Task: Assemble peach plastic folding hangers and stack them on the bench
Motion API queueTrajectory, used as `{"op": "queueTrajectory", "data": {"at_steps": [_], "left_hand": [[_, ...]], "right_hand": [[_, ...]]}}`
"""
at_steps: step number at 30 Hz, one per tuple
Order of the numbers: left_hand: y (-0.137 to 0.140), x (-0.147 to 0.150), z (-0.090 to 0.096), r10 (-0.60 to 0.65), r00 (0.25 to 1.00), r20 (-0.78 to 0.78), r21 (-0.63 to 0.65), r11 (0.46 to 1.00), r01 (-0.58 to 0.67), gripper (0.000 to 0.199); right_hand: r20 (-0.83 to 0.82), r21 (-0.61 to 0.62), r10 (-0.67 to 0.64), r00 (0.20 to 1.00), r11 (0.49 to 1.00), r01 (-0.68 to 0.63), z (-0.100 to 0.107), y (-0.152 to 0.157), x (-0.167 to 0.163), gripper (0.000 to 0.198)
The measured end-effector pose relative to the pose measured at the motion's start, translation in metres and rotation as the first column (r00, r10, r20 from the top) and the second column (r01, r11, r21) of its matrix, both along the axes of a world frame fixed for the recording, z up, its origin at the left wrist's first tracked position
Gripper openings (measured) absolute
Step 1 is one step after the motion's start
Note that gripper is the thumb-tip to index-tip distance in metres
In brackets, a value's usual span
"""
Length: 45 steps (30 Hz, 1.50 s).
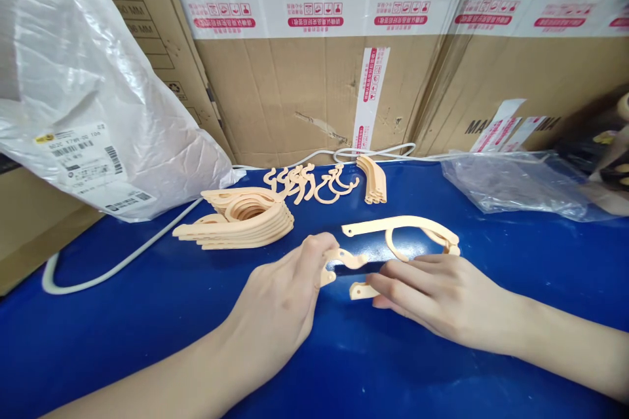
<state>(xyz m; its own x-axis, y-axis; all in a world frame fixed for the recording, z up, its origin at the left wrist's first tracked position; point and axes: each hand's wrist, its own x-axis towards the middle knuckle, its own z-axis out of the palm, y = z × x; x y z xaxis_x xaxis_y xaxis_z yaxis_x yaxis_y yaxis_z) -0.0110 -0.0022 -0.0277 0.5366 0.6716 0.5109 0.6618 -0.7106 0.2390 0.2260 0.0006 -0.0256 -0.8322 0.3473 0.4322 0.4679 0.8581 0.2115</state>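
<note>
Pinched in the fingers of my left hand [289, 291] is a cream plastic hanger hook [352, 260]; a holed tab shows just below it. My right hand [442, 294] is closed on the hanger arms [393, 224], curved cream pieces jointed at their right end. One arm reaches left above my fingers; the holed end of another pokes out below them. A thin curved cream piece [390, 243] shows between the upper arm and my hand. The hook and the arm ends lie close but apart. My fingers hide parts of both pieces.
A stack of cream hangers [246, 229] lies left of my hands. Loose hooks [304, 183] and a bundle of curved arms [373, 181] sit farther back. A white plastic bag [98, 91], a clear bag [515, 183], a white cable [132, 258] and cardboard boxes [304, 85] border the blue table [344, 366].
</note>
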Motion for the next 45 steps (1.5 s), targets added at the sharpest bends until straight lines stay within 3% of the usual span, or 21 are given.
{"op": "queueTrajectory", "data": {"at_steps": [2,6,18,27,31,36,40,45], "left_hand": [[-0.0010,-0.0013,-0.0005,0.001,0.999,-0.047,0.013,1.000,-0.001,0.031],[-0.0023,-0.0015,0.0010,0.004,0.994,-0.110,0.033,0.999,0.000,0.030],[-0.0027,0.0018,0.0047,-0.059,0.997,-0.041,0.214,0.975,0.066,0.026],[-0.0040,0.0007,0.0028,-0.035,0.997,-0.071,0.046,0.998,0.039,0.029],[-0.0051,0.0020,0.0036,-0.117,0.983,-0.139,0.117,0.984,0.133,0.018],[-0.0026,0.0028,0.0013,-0.079,0.980,-0.182,0.254,0.959,0.124,0.023],[-0.0021,0.0026,0.0019,-0.083,0.973,-0.214,0.212,0.969,0.129,0.027],[-0.0049,0.0008,0.0030,-0.140,0.980,-0.140,0.057,0.987,0.149,0.024]], "right_hand": [[-0.018,-0.007,-0.027,0.999,1.000,0.027,-0.0006,0.0001,0.0003,0.015],[-0.034,0.015,-0.075,0.997,0.997,0.075,-0.0015,0.0013,-0.0005,0.016],[0.041,-0.044,-0.064,0.997,0.997,0.066,0.0006,0.0018,0.0006,0.023],[0.048,-0.089,-0.034,0.998,0.995,0.038,0.0004,0.0012,0.0014,0.025],[0.017,-0.096,-0.041,0.999,0.994,0.043,0.0008,0.0004,0.0012,0.025],[-0.027,-0.082,-0.033,0.999,0.996,0.031,0.0014,-0.0010,0.0016,0.026],[-0.028,-0.048,-0.031,0.999,0.998,0.029,0.0018,-0.0014,0.0014,0.026],[-0.021,-0.012,-0.023,1.000,1.000,0.023,0.0029,-0.0010,0.0007,0.025]]}}
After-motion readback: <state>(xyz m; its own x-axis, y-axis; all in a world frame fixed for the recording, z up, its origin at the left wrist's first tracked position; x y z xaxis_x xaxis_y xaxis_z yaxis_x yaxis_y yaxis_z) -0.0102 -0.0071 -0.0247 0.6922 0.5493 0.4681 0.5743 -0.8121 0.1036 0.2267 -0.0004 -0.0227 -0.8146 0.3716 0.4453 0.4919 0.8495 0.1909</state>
